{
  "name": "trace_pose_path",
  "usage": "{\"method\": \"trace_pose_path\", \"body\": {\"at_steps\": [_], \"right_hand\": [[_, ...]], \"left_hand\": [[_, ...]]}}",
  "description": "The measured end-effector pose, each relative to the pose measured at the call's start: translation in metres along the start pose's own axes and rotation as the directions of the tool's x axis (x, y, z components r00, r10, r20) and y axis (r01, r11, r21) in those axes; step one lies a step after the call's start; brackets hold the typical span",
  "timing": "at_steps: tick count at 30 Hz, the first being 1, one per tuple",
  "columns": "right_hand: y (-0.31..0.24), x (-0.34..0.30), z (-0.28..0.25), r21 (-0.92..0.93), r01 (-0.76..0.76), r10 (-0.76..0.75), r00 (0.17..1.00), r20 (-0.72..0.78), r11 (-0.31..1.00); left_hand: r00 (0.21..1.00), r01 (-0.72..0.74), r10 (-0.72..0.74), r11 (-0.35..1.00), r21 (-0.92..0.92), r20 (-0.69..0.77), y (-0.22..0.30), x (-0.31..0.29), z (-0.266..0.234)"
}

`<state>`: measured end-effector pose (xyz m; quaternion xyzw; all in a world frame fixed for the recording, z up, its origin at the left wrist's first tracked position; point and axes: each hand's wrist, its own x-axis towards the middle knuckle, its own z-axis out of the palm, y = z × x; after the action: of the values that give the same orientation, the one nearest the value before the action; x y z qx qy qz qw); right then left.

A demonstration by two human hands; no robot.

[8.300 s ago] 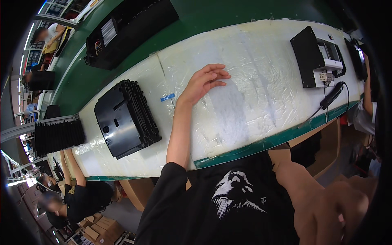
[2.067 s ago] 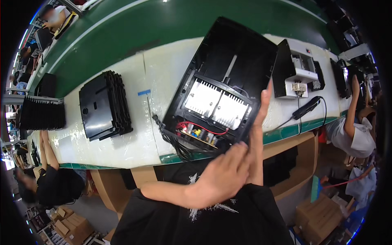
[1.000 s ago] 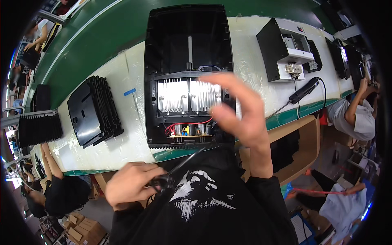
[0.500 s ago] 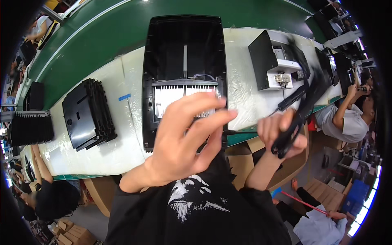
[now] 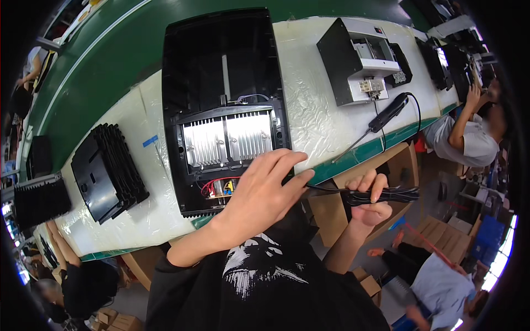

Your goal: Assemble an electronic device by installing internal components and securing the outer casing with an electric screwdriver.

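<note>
A long black plastic housing (image 5: 221, 66) lies on the bench in front of me, its inside facing up. Silver finned heat sinks (image 5: 227, 138) sit across its middle, with red and yellow wiring and a small circuit board (image 5: 223, 187) nearer to me. Over the housing's near right corner is my left hand (image 5: 259, 196), fingers apart and slightly bent, the fingertips close to a black cable at the edge. That cable runs right into a folded black cable bundle (image 5: 400, 194), and my right hand (image 5: 369, 198) is closed around the bundle, off the bench's near edge.
A black electric screwdriver (image 5: 389, 112) lies to the right, beside a black and white metal unit (image 5: 359, 66). Stacked black plastic covers (image 5: 107, 174) stand at left. Cardboard boxes (image 5: 328, 215) sit below the bench edge. Other people work at both sides.
My right hand has drawn the cable bundle down from above the screwdriver and holds it level. My left hand has lowered toward the housing's near right corner, uncovering the heat sinks and wiring.
</note>
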<state>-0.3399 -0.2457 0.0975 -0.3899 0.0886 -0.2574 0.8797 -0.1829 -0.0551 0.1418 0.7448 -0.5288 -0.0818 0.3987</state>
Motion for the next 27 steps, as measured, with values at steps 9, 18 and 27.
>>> {"method": "trace_pose_path", "body": {"at_steps": [9,18,27], "right_hand": [[-0.002,0.032,0.072,-0.141,0.384,-0.259,0.81,0.526,0.913],[0.021,-0.026,0.006,0.092,-0.004,0.018,0.989,-0.148,0.996],[0.071,-0.069,0.049,-0.984,0.019,-0.385,0.922,-0.051,0.177]], "left_hand": [[0.964,0.213,-0.204,0.976,0.039,-0.171,-0.007,-0.01,-0.006],[0.957,0.289,-0.274,0.92,-0.265,0.091,-0.006,-0.019,-0.02],[0.977,0.212,-0.213,0.963,-0.165,0.015,-0.01,-0.015,-0.018]]}}
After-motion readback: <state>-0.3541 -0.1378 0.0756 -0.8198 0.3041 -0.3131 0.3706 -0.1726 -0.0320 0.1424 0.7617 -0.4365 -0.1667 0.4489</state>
